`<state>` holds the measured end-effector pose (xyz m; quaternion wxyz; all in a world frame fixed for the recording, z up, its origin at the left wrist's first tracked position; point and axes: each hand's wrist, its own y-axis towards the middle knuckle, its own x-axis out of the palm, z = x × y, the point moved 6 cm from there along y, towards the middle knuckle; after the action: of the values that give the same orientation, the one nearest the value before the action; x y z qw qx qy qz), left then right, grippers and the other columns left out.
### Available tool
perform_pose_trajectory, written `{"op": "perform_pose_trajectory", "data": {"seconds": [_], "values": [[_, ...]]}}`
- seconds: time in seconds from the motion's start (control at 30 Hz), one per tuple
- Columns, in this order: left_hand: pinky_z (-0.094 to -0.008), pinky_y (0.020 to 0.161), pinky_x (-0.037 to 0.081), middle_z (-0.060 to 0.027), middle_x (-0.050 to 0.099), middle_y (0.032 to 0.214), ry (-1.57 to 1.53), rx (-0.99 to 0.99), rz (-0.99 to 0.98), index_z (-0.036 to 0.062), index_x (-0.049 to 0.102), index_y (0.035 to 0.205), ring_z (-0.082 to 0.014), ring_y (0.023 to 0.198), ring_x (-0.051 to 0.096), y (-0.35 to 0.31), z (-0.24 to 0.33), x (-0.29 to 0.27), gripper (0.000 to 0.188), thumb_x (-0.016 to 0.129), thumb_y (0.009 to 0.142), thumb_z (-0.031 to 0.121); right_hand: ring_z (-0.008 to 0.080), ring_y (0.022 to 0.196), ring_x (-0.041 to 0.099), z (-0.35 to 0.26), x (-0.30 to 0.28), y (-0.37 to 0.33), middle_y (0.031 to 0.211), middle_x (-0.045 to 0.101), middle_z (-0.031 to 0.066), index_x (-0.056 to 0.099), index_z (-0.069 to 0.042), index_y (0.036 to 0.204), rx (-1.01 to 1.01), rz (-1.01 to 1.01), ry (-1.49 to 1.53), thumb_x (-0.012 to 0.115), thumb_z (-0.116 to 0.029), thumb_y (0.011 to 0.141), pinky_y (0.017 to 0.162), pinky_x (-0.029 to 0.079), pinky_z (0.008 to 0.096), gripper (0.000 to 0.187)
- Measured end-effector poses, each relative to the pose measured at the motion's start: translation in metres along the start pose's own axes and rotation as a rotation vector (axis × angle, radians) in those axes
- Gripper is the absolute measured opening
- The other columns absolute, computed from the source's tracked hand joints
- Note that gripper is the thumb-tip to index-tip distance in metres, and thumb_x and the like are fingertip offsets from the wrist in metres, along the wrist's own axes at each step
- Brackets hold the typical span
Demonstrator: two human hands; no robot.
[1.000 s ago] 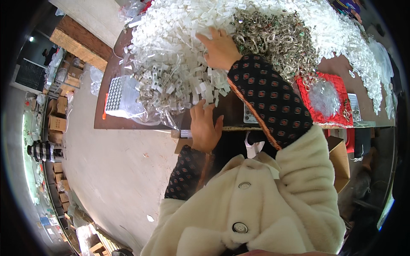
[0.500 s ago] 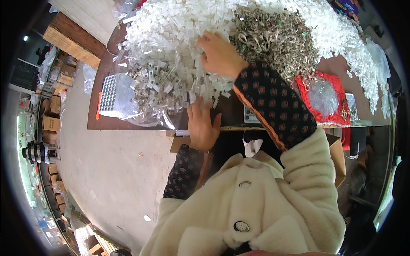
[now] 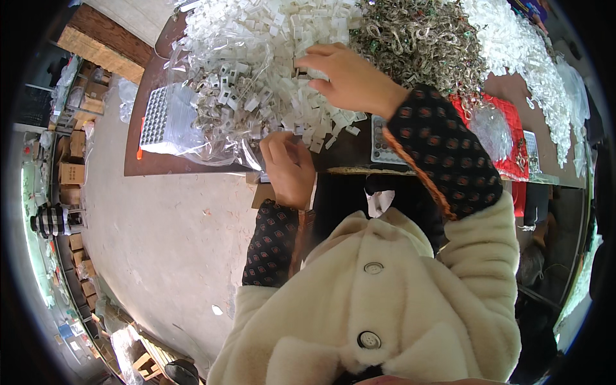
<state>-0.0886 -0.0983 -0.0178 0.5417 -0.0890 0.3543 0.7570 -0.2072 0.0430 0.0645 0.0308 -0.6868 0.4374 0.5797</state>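
My right hand (image 3: 351,78) hovers over or rests on a broad heap of small whitish translucent plastic pieces (image 3: 276,25); its fingers reach left and the thumb is apart from them. At the near side of that heap, my left hand (image 3: 289,172) has its fingers bent together, and whatever they hold is hidden. Just left of it lies a clear plastic bag (image 3: 240,151) with small clear-and-metal pieces (image 3: 234,96) in and around it. A few loose white pieces lie near the table edge between my hands.
A tangled heap of metallic, loop-shaped parts (image 3: 420,45) lies at the far right of the brown table (image 3: 167,165). A grey tray (image 3: 382,144) sits under my right forearm. A white tray with round cells (image 3: 155,119) stands left, a red cloth (image 3: 516,138) right. Boxes (image 3: 72,173) line shelves.
My right hand has shifted slightly right and its fingers have straightened. The left hand has moved a little left, its fingers curling inward. The whole view has tilted slightly.
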Motion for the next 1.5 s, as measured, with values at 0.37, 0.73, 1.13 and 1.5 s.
{"op": "perform_pose_trajectory", "data": {"seconds": [0.37, 0.73, 1.13, 1.5], "values": [[-0.0406, 0.062, 0.052, -0.0109, 0.070, 0.090, 0.577, -0.051, -0.049, 0.0065, 0.064, 0.114, -0.0294, 0.073, 0.069, 0.032, -0.007, 0.000, 0.033, 0.069, 0.090, 0.029, 0.0286, 0.092, 0.070, -0.055, -0.063, -0.123, 0.112, 0.067, 0.0165, 0.065, -0.001, 0.116, 0.278, 0.075, 0.357, 0.066, -0.006, 0.091, 0.077, 0.056, 0.0339, 0.025], [-0.0230, 0.057, 0.048, -0.0089, 0.067, 0.092, -0.566, -0.086, -0.376, -0.0003, 0.059, 0.115, -0.0139, 0.069, 0.064, -0.046, 0.103, 0.033, 0.032, 0.071, 0.086, -0.001, 0.0054, 0.081, 0.060, -0.043, -0.032, -0.181, 0.091, 0.065, -0.0002, 0.064, -0.001, 0.105, 0.714, 0.334, 1.049, 0.065, -0.008, 0.095, 0.068, 0.049, 0.0222, 0.012], [-0.0263, 0.056, 0.050, -0.0169, 0.069, 0.104, -1.177, -0.821, -0.844, -0.0014, 0.057, 0.115, -0.0160, 0.068, 0.063, -0.090, 0.089, 0.103, 0.021, 0.057, 0.100, 0.013, 0.0354, 0.083, 0.067, 0.084, -0.115, -0.270, 0.099, 0.067, 0.0169, 0.064, -0.003, 0.103, 0.829, 0.412, -0.217, 0.070, -0.014, 0.087, 0.071, 0.054, 0.0410, 0.020], [-0.0263, 0.054, 0.047, -0.0176, 0.068, 0.102, -1.135, -0.883, -0.818, -0.0006, 0.057, 0.113, -0.0160, 0.065, 0.060, -0.089, 0.080, 0.105, 0.020, 0.059, 0.099, 0.014, 0.0367, 0.085, 0.067, 0.120, -0.113, -0.282, 0.099, 0.067, 0.0157, 0.062, -0.005, 0.095, 0.851, 0.166, -0.222, 0.073, -0.013, 0.082, 0.074, 0.053, 0.0444, 0.019]]}}
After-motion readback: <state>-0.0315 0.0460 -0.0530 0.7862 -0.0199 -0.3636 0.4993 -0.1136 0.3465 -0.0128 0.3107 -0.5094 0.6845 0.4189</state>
